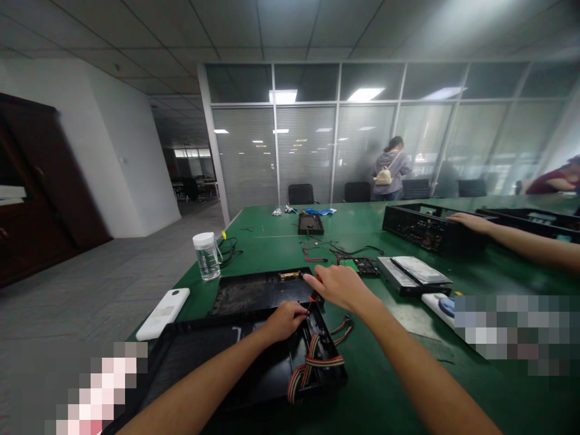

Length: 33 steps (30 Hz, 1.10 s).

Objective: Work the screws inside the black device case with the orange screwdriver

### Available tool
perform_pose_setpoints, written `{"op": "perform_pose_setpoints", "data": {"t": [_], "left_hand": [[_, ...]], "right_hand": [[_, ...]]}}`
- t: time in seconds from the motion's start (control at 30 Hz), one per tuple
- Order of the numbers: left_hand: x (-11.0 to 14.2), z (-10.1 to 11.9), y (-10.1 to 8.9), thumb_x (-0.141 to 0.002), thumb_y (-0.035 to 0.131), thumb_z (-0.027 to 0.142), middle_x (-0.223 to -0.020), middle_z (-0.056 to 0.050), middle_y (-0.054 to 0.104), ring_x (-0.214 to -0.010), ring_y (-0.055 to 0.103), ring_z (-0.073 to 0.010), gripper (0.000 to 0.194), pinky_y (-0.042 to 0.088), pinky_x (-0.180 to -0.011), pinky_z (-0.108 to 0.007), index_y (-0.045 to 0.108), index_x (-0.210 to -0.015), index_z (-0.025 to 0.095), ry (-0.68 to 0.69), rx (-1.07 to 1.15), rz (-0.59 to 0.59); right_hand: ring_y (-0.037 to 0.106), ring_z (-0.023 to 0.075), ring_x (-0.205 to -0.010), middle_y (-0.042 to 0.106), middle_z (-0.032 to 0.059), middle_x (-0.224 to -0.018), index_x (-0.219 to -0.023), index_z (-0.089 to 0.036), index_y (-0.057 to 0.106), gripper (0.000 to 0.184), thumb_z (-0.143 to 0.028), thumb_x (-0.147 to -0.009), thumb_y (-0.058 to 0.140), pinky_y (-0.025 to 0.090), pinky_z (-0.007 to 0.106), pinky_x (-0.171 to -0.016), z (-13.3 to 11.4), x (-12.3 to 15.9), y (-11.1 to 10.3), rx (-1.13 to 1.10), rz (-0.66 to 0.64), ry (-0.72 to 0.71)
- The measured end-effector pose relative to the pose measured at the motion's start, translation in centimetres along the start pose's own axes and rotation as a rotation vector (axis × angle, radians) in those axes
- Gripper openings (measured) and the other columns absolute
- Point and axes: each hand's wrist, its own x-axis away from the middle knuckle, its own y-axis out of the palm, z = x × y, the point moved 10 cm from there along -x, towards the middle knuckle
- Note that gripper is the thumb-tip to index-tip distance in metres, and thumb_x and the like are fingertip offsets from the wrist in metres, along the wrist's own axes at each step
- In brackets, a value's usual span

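Note:
An opened black computer case lies flat in front of me, with striped ribbon-like cables over its right side. At the case's far right corner, my left hand is closed in a pinch; what its fingertips hold is too small to make out. My right hand is closed just above that corner, around what looks like a screwdriver with a black and red handle, held about upright. Its tip is hidden near my left fingertips. Behind the case lies a dusty black panel.
A clear water bottle and a white device stand along the table's left edge. To the right are drives, a green circuit board, and another black case with a different person's hand on it. Loose cables lie beyond.

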Motion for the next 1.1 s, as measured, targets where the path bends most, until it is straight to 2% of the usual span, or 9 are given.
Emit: {"op": "perform_pose_setpoints", "data": {"t": [0.1,0.33,0.5,0.63,0.77,0.87,0.97,1.03,1.1], "left_hand": [[0.0,-0.1,0.0,-0.082,0.051,0.017,-0.088,-0.004,0.066,-0.083,0.058,-0.0155,0.02,0.042,-0.077,-0.023,0.068,-0.094,0.017,0.001,0.002,0.005],[0.1,-0.1,0.0,-0.082,0.051,0.016,-0.086,-0.005,0.066,-0.081,0.058,-0.0153,0.02,0.042,-0.077,-0.023,0.068,-0.093,0.016,-0.001,-0.005,0.023],[0.2,0.0,0.0,-0.082,0.05,0.015,-0.087,-0.005,0.065,-0.082,0.057,-0.0154,0.021,0.042,-0.078,-0.024,0.067,-0.094,0.017,0.006,-0.018,0.019],[0.4,0.6,-0.2,-0.082,0.048,0.014,-0.086,-0.005,0.064,-0.082,0.057,-0.0155,0.022,0.042,-0.079,-0.025,0.066,-0.094,0.017,0.027,-0.031,0.011],[0.7,1.1,-0.3,-0.08,0.049,0.011,-0.086,-0.005,0.062,-0.082,0.056,-0.0155,0.023,0.042,-0.08,-0.026,0.063,-0.096,0.016,0.061,-0.051,0.012],[1.0,1.3,-0.3,-0.081,0.047,0.01,-0.091,-0.006,0.061,-0.087,0.055,-0.0159,0.023,0.042,-0.084,-0.026,0.062,-0.097,0.016,0.091,-0.068,0.039],[1.1,1.7,-0.4,-0.083,0.045,0.011,-0.093,-0.006,0.061,-0.09,0.054,-0.0164,0.021,0.041,-0.086,-0.027,0.061,-0.096,0.015,0.133,-0.092,0.062],[0.9,2.2,-0.9,-0.084,0.046,0.012,-0.092,-0.007,0.061,-0.089,0.054,-0.0164,0.019,0.041,-0.085,-0.027,0.061,-0.094,0.015,0.149,-0.104,0.061],[0.6,2.6,-2.2,-0.084,0.047,0.014,-0.091,-0.006,0.062,-0.088,0.055,-0.0161,0.018,0.041,-0.084,-0.027,0.063,-0.092,0.016,0.151,-0.093,0.057]], "right_hand": [[0.063,0.023,-0.077,0.067,0.0095,-0.084,-0.101,-0.019,0.053,0.041,-0.046,-0.092,0.024,0.038,0.029,-0.065,-0.7,0.0,0.1,-0.043,0.002,-0.081],[0.062,0.0219,-0.079,0.066,0.0081,-0.086,-0.103,-0.02,0.053,0.037,-0.046,-0.09,0.031,0.038,0.028,-0.067,-1.3,0.1,0.2,-0.057,0.009,-0.127],[0.061,0.0231,-0.077,0.065,0.0101,-0.08,-0.083,-0.018,0.06,0.049,-0.054,-0.088,0.027,0.038,0.029,-0.066,-0.4,-0.2,0.3,-0.012,0.003,-0.049],[0.059,0.0188,-0.073,0.063,0.0062,-0.075,-0.08,-0.019,0.061,0.045,-0.053,-0.087,0.033,0.037,0.027,-0.065,0.8,0.1,0.8,-0.187,-0.004,-0.106],[0.053,0.0141,-0.063,0.059,0.0016,-0.069,-0.078,-0.018,0.06,0.043,-0.053,-0.084,0.038,0.038,0.026,-0.061,4.8,1.5,4.9,-0.602,-0.065,-0.117],[0.04,0.0109,-0.044,0.045,-0.0043,-0.051,-0.077,-0.018,0.055,0.046,-0.058,-0.083,0.034,0.034,0.024,-0.046,10.2,3.1,11.1,-1.044,-0.084,0.116],[0.032,0.0092,-0.038,0.043,-0.0046,-0.053,-0.084,-0.019,0.052,0.045,-0.061,-0.078,0.039,0.029,0.024,-0.039,16.5,4.8,15.5,-1.44,0.19,0.464],[0.04,0.01,-0.044,0.05,-0.0008,-0.062,-0.083,-0.02,0.051,0.041,-0.06,-0.072,0.049,0.034,0.024,-0.041,18.9,5.5,16.2,-1.598,0.39,0.547],[0.047,0.0118,-0.052,0.054,0.0013,-0.071,-0.083,-0.021,0.051,0.038,-0.056,-0.068,0.056,0.041,0.026,-0.047,19.8,5.3,15.7,-1.658,0.487,0.526]]}}
